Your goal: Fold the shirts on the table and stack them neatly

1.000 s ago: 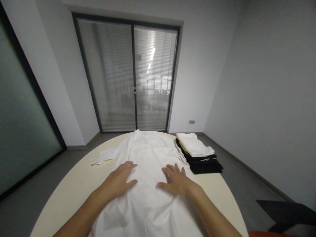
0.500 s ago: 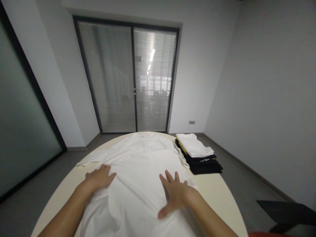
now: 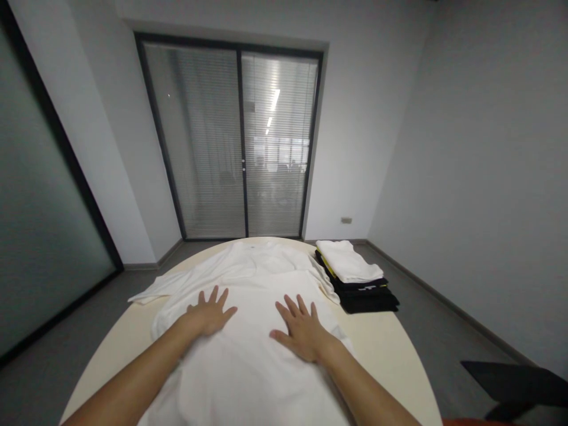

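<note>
A white T-shirt (image 3: 252,355) lies spread over the round cream table (image 3: 390,349), its collar at the far edge and one sleeve reaching out to the left. On the left part of the shirt rests my left hand (image 3: 208,315), palm down with fingers spread. My right hand (image 3: 299,331) lies on the right part of the cloth, its fingers also apart. Neither hand holds anything. Small creases run across the fabric around the hands.
A stack of folded clothes stands at the table's right edge, a white one (image 3: 350,263) above black ones (image 3: 366,299). A dark chair part (image 3: 515,378) shows at lower right. Glass doors with blinds (image 3: 239,142) are beyond the table.
My left hand has moved right and slightly up over the shirt. My right hand has shifted slightly left and away from me. The shirt's left side lies wider, with its left sleeve farther out.
</note>
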`<state>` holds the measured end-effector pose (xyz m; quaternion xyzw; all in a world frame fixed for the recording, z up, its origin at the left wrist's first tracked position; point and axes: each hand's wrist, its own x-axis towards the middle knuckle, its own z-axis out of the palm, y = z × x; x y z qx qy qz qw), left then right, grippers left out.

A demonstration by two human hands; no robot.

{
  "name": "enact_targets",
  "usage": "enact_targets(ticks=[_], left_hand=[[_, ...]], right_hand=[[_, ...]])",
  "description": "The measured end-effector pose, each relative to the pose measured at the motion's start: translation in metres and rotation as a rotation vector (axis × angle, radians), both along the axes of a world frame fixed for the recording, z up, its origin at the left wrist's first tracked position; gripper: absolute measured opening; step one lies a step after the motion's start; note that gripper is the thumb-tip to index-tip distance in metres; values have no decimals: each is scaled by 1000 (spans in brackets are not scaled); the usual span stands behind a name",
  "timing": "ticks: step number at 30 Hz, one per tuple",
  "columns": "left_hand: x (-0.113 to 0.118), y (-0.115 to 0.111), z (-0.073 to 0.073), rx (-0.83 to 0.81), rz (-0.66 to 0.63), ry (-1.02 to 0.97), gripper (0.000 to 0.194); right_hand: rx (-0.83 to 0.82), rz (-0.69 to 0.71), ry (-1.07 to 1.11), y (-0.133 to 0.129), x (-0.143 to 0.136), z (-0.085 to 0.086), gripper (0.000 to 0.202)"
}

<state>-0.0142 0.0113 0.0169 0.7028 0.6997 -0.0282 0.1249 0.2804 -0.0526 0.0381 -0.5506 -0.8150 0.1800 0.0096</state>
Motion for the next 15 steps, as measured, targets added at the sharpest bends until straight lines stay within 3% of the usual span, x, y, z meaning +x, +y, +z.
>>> enact_targets(ticks=[5,9,13,15], left_hand=[[10,37,16,30,102,11,72],[44,54,24,145,237,27,65],[89,43,10,369,285,14,64],[100,32,-3,460,264,12,62]], right_hand=[[35,-26,44,3,-3,-12,88],[59,-33,59,3,-6,-15,86],[83,-46,65,5,-6,-17,85],[89,-45,67,5,-5,-17,85]])
